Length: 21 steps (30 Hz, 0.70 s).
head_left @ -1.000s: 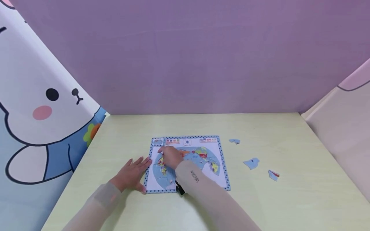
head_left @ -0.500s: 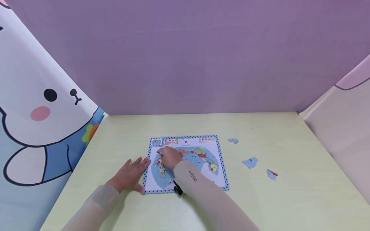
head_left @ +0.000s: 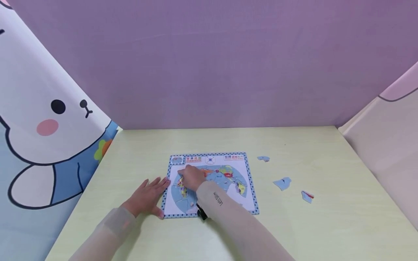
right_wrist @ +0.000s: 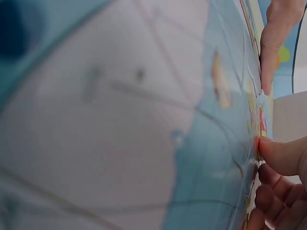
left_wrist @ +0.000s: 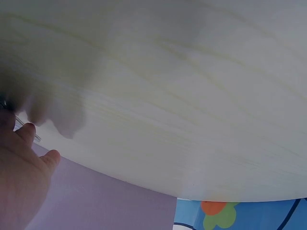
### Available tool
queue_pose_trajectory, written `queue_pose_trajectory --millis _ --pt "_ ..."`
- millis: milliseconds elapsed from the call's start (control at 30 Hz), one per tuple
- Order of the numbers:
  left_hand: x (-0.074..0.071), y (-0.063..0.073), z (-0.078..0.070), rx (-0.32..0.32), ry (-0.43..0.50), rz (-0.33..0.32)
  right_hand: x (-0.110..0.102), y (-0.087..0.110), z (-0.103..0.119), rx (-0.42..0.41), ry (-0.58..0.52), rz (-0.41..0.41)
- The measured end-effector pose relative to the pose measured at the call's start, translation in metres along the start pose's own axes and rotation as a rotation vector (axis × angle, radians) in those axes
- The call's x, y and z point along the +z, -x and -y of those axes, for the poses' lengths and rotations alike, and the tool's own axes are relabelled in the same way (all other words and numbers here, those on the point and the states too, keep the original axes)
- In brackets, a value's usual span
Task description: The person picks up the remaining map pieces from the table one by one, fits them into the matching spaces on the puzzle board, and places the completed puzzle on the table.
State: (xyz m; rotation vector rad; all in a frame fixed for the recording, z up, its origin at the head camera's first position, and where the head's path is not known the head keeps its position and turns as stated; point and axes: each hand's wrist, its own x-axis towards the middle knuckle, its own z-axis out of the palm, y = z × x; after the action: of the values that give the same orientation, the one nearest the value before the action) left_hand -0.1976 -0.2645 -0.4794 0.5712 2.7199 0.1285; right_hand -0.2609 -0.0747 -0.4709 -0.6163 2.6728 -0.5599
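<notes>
A world-map jigsaw puzzle (head_left: 215,177) with a dotted blue border lies on the table. My right hand (head_left: 192,177) is over the map's upper left part. In the right wrist view its thumb pinches a light blue puzzle piece (right_wrist: 262,117) with red and yellow on it, close over the board, other fingers curled. My left hand (head_left: 148,197) lies with fingers spread along the board's left edge, fingertips on the border and thumb at the lower left corner. In the left wrist view, only part of the left hand (left_wrist: 24,172) shows at the left edge.
Three loose puzzle pieces lie to the right of the board: a small one (head_left: 263,158) at the back, a larger blue one (head_left: 282,183) and one with a red stripe (head_left: 307,197). A purple wall (head_left: 228,72) stands behind the pale table (head_left: 326,232).
The view shifts slightly. Both hands stay in almost the same places, the right over the map's upper left and the left at the board's edge. The loose pieces have not moved.
</notes>
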Motion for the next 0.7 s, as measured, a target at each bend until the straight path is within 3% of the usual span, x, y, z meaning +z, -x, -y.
queue_pose_trajectory --millis 300,600,700 --pt "-0.0002 -0.0011 0.0001 0.003 -0.001 -0.002 -0.0006 0.0018 -0.0008 -0.001 0.096 0.007" --pt "0.0015 -0.0020 0.0016 0.008 -0.014 -0.002 -0.0008 0.0026 -0.0006 0.007 0.084 0.007" --pt "0.0020 -0.0020 0.0027 0.013 -0.022 -0.008 -0.0017 0.0027 -0.0017 0.004 0.030 0.006"
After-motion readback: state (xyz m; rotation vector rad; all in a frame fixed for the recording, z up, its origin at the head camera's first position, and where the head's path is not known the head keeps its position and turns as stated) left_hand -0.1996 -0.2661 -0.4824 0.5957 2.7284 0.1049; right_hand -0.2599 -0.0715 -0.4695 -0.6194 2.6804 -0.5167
